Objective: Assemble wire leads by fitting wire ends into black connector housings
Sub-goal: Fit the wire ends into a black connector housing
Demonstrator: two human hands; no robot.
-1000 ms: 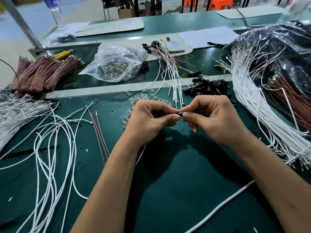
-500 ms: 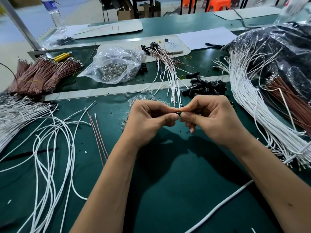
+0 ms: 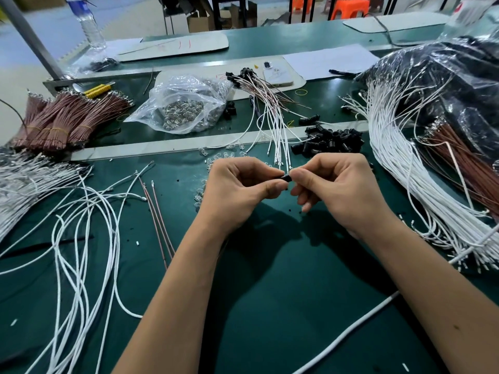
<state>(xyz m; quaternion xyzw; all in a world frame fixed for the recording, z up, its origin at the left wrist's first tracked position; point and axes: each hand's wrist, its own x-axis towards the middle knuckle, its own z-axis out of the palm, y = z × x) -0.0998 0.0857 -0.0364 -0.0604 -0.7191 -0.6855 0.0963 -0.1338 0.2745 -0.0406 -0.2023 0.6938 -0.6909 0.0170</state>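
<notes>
No text legible — marks too blurred.

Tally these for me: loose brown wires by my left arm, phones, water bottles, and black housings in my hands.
Loose brown wires: 2
Phones: 1
Water bottles: 1
Black housing between left hand and right hand: 1
Total: 5

Two hands show, the left hand [image 3: 237, 194] and the right hand [image 3: 337, 190], with one black connector housing [image 3: 286, 177] between their fingertips. One clear plastic bag [image 3: 186, 103] of small glass parts, one water bottle [image 3: 90, 25], one phone [image 3: 278, 76] and two loose brown wires [image 3: 159, 225] lie on the desk [image 3: 270, 306]. Bundled wires and piled black housings [image 3: 329, 141] are too many to count.
</notes>
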